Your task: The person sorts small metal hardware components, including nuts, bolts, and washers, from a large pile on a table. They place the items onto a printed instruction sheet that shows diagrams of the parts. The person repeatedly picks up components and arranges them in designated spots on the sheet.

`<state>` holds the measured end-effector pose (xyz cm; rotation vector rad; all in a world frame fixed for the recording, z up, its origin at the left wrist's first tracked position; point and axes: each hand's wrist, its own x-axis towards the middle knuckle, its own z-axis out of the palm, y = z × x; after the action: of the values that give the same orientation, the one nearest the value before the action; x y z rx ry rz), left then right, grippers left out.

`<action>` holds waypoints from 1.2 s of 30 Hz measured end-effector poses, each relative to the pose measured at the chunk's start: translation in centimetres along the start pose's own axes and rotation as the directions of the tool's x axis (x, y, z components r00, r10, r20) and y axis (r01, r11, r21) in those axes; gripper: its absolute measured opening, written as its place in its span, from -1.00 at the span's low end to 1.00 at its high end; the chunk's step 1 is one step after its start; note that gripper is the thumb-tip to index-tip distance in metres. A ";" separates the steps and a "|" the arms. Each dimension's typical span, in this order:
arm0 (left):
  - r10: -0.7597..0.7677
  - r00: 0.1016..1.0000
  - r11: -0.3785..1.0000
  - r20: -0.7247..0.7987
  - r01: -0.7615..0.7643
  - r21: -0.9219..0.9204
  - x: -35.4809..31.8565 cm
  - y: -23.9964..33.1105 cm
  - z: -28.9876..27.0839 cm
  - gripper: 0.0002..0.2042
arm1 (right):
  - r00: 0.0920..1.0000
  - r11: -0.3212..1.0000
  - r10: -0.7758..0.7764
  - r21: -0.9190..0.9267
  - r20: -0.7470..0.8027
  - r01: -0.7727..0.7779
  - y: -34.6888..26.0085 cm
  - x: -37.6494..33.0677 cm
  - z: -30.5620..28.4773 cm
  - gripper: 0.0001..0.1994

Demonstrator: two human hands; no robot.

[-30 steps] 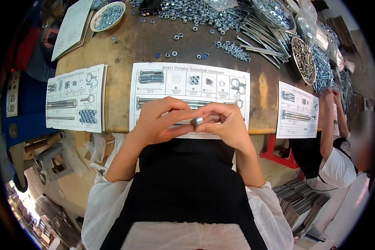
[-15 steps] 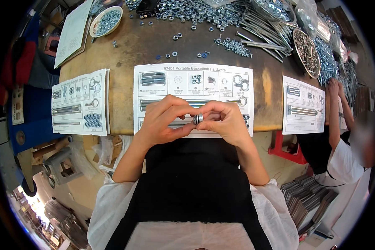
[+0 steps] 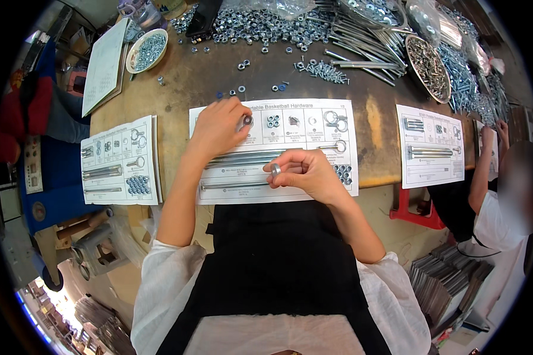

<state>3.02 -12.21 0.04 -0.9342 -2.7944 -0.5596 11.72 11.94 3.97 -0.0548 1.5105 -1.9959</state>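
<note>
My left hand is over the upper left of the printed hardware sheet. Its thumb and fingers close around a small stack of metal washers at the sheet's upper row; how many is hidden. Lower down, my right hand pinches more silvery washers between thumb and forefinger, above the sheet. Pictures of bolts, nuts and ring pins show on the paper around both hands. Long steel rods or their printed images run across the sheet's middle, partly behind my hands.
Loose nuts cover the table's back, with long bolts and small screws beside them. Bowls of small hardware stand left and right. More sheets lie at left and right. Another person works at far right.
My hands have parted; the washers held between them are now split. The left hand has moved up and left to the sheet's upper row, while the right stays near the middle.
</note>
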 end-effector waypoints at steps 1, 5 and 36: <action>0.039 0.999 0.997 0.021 -0.040 0.066 0.5 -0.3 0.3 -0.78 | 1.000 1.000 0.002 -0.005 0.001 -0.002 0.1 -0.1 -0.2 -0.80; 0.091 0.991 0.976 0.095 -0.107 0.188 1.7 -0.4 0.6 -0.78 | 1.000 1.000 -0.002 0.019 -0.020 0.003 0.3 -0.5 -0.5 -0.81; -0.138 0.985 0.989 -0.100 0.142 0.040 -2.2 2.8 -0.7 -0.80 | 0.987 0.987 -0.154 0.035 -0.042 0.155 1.3 0.4 -0.7 -0.88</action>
<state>6.49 -11.69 0.93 -0.6856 -2.7870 -0.5395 11.69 12.09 2.48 -0.1210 1.5326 -2.1589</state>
